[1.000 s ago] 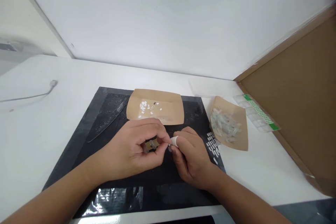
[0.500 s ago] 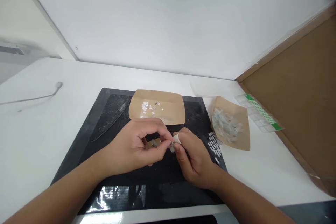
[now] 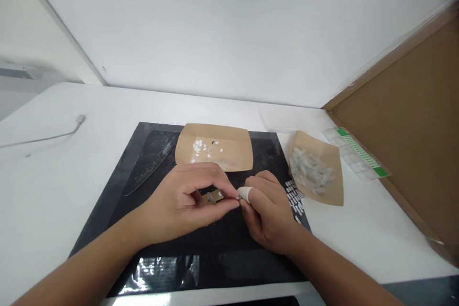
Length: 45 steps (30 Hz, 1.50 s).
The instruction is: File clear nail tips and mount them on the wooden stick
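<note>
My left hand [image 3: 193,196] pinches with thumb and forefinger above the black mat [image 3: 201,258]. Its fingertips meet those of my right hand [image 3: 268,215], which is also closed in a pinch and has a white finger cot [image 3: 244,194] on one finger. A tiny pale piece [image 3: 238,197] shows between the fingertips, too small to name. Behind the left thumb, partly hidden, is a tan strip with a grey piece [image 3: 211,197] on it. Beyond the hands stands a brown paper tray [image 3: 236,148] with small white bits [image 3: 197,146] in it.
To the right, another brown tray [image 3: 335,196] holds a heap of translucent strips [image 3: 311,172]. Rows of little white pieces [image 3: 294,198] lie on the mat's right edge. A clear case with a green label [image 3: 360,153] rests by the cardboard wall [image 3: 405,129]. A cable [image 3: 71,130] lies at left.
The fingertips of both hands have come closer together around the tiny piece, now mostly covered. My right hand has turned slightly. Trays and mat stay where they were.
</note>
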Tool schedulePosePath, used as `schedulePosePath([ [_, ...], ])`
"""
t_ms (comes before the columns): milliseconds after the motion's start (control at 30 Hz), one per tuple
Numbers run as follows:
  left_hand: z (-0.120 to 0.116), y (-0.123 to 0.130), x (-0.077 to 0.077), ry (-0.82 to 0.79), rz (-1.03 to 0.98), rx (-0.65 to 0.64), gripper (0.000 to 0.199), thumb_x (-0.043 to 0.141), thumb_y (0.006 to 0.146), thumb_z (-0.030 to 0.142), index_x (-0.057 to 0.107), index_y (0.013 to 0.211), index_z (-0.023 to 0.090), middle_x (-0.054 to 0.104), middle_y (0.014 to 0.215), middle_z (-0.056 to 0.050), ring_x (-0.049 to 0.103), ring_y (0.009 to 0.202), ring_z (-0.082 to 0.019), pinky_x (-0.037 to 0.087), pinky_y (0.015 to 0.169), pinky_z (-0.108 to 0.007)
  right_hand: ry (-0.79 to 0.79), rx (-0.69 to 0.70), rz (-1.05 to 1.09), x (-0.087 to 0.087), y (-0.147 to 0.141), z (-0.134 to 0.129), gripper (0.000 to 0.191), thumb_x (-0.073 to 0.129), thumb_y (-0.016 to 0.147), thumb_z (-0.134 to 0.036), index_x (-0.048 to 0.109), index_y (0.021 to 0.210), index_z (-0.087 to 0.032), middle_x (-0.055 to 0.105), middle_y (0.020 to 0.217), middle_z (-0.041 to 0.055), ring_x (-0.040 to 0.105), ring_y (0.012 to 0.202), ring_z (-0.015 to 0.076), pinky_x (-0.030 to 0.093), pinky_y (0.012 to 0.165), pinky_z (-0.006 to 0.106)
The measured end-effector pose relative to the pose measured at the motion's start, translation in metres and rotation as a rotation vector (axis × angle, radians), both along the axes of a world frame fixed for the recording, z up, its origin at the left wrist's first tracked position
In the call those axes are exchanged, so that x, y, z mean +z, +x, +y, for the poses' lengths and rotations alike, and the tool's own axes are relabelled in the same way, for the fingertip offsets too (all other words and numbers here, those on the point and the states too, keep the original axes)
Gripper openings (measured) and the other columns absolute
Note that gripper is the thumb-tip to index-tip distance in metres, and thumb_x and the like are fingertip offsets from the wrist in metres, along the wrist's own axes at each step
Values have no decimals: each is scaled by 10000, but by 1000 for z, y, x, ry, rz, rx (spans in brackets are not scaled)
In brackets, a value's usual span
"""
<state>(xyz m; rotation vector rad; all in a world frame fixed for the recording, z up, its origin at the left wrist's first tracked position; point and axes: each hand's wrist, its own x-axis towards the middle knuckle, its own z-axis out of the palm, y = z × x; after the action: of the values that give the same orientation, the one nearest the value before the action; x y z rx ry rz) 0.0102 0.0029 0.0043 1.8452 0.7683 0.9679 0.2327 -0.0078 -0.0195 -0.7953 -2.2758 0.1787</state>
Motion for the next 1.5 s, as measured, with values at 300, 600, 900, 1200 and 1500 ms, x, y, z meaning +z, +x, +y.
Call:
schedulePosePath([
  [300,3,0,3,325,35,-2,117,746,913,109,726,1008,174,714,913,-40,662,835,-131,570,748,-240,125,-46,-51,0,5,4,287,470,1033,-188,485,748,-209,418,671,-8,345,638,158,248,647,345],
  [600,7,-11,12,211,84,-235,170,658,961,109,720,1096,191,718,973,-67,666,888,-165,590,835,-304,10,67,-16,0,5,4,316,476,1063,-233,520,753,-188,434,696,-22,361,643,132,263,658,334],
  [900,6,-12,15,77,111,-288,140,639,987,111,713,1051,211,736,978,-13,668,912,-128,541,871,-277,26,95,6,1,8,4,226,496,1058,-232,596,860,-194,442,691,-20,365,639,138,270,665,336],
  [1200,0,-9,13,-215,139,-147,83,683,953,223,726,1017,256,713,953,10,632,668,-87,515,495,-158,104,20,33,9,7,6,189,598,991,-154,610,805,-185,466,649,-19,378,622,132,265,641,333],
  [1500,-6,3,11,-173,34,38,117,787,862,190,754,963,240,709,885,6,639,641,-88,471,416,-128,249,-124,-33,10,6,7,206,658,940,-118,590,761,-195,450,608,-32,351,599,121,253,633,331],
])
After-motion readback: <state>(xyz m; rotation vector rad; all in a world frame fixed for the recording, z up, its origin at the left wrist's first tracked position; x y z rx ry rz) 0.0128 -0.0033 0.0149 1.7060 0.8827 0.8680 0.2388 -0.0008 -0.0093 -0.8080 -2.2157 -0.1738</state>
